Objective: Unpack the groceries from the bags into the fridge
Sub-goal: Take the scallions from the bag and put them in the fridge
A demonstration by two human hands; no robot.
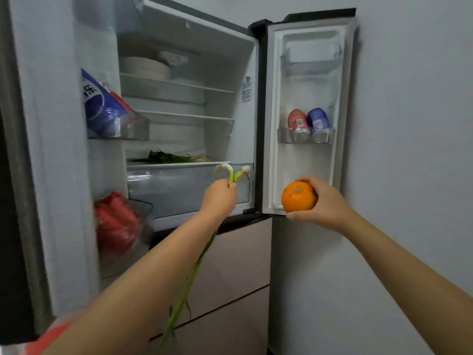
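Observation:
The fridge (pixel 252 103) stands open with both upper doors swung out. My left hand (pixel 219 197) grips spring onions (pixel 190 275) near their white bulbs, which point up in front of the clear crisper drawer (pixel 179 188); the green stalks hang down under my forearm. My right hand (pixel 321 201) holds an orange (pixel 298 199) in front of the lower edge of the right door (pixel 307 160). More green onions (pixel 171 158) lie on the lowest shelf above the drawer.
The right door bin holds a red can (pixel 297 124) and a blue can (pixel 318 123). The left door bins hold a blue bag (pixel 98 106) and a red pack (pixel 115 224). White plates (pixel 144 67) sit on the top shelf. Closed drawers lie below.

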